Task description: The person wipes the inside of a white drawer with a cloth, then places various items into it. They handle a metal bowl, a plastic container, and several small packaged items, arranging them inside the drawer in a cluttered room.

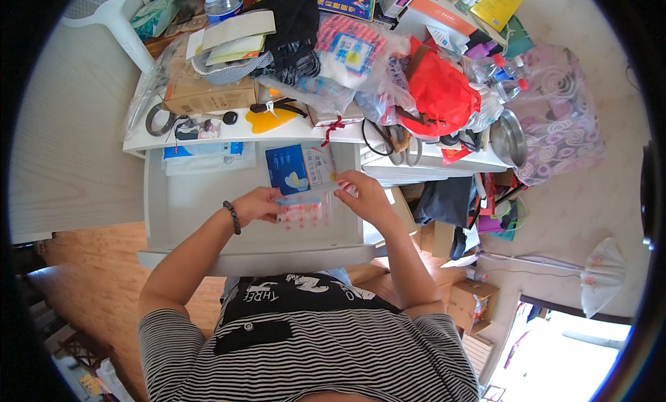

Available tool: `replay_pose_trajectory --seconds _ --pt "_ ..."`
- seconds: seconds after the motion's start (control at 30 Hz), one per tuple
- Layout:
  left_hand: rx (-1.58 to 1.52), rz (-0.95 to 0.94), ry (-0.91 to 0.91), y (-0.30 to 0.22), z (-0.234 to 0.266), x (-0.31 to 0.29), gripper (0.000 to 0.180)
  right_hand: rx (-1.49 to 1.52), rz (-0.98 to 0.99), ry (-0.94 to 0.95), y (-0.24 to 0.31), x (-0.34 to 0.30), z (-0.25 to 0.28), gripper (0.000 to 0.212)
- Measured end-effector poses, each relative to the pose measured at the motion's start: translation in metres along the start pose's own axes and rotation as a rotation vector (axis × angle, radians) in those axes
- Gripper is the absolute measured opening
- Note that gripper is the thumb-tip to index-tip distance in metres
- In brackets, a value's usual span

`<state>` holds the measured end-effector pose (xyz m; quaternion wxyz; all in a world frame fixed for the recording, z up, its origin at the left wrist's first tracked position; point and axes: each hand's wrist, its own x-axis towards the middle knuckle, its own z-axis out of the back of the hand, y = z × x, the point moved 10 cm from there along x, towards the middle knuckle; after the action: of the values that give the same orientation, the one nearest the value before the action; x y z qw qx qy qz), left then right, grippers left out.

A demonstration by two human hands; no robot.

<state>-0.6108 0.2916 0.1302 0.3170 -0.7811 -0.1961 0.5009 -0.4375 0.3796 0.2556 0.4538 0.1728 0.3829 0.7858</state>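
Observation:
Over a pulled-out white drawer (198, 201), my two hands hold a clear plastic bag with red print (304, 211) between them. My left hand (257, 206), below a dark bead bracelet, pinches the bag's left side. At its upper right corner the fingers of my right hand (362, 197) are closed on the edge. Just beyond the bag, a blue packet (286, 167) and a white printed packet (319, 164) lie in the drawer, partly covered by it. Another white and blue plastic packet (208, 159) rests at the drawer's back left.
The cabinet top behind is crowded: a cardboard box (211, 97), a grey basket (232, 70), a red bag (438, 90), a metal bowl (510, 140) and a yellow fan-shaped piece (267, 120). The drawer front (257, 260) stands between me and the drawer's inside.

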Motion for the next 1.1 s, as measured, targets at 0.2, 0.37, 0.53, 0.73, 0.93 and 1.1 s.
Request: replay_pose_trajectory --seconds 0.2,0.37,0.53,0.73,0.93,1.1 --pt "1.142 -0.334 -0.129 0.007 -0.025 0.034 0.044 0.070 0.051 0.015 0.019 0.000 -0.003 0.019" --pt "1.220 -0.394 0.048 0.023 -0.068 0.045 0.045 0.098 0.242 0.004 0.079 0.013 0.016 0.021" --pt "1.256 -0.414 -0.122 -0.014 -0.051 0.017 0.038 0.061 0.405 -0.265 0.150 0.057 0.074 0.026" --pt "0.755 -0.957 -0.754 -0.213 0.002 -0.141 0.030 -0.226 0.501 -0.664 0.197 0.144 0.108 0.058" --pt "1.177 -1.045 -1.344 -0.310 0.071 -0.192 0.051 -0.196 0.210 -0.605 0.192 0.210 0.103 0.051" --pt "1.165 -0.927 -1.167 -0.310 0.077 -0.177 0.052 0.085 0.392 -0.770 0.176 0.208 0.125 0.028"
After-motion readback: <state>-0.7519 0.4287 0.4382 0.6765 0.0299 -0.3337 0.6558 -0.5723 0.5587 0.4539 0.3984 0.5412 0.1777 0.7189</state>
